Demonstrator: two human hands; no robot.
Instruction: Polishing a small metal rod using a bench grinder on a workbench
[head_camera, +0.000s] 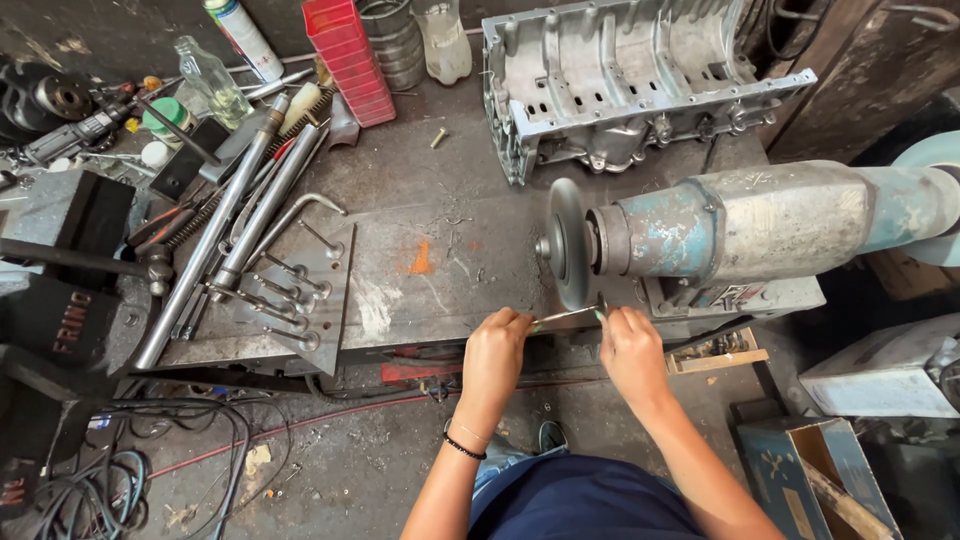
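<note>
We see a thin, flat strip of bright grey metal (568, 318), short and narrow, lying almost level with its right end tipped slightly upward. It spans the gap between our two hands at the front edge of the dark steel workbench (440, 250), just below the rim of the round grey grinding disc (567, 245); whether the strip touches the disc we cannot tell.

Our left hand (495, 350) is curled closed around the strip's left end, fingers pinched on it, a black band at the wrist. Our right hand (630, 350) is likewise closed on the right end, so the strip runs from one grasp straight to the other, with only its middle showing.

The disc sits on the shaft of a worn blue-and-grey bench grinder motor (740, 225) at the right edge of the workbench. Toward the back edge stands a cast aluminium engine block (620, 80). Near the left edge lie long steel rods (225, 220) and a flat grey plate with upright bolts (300, 290).
</note>
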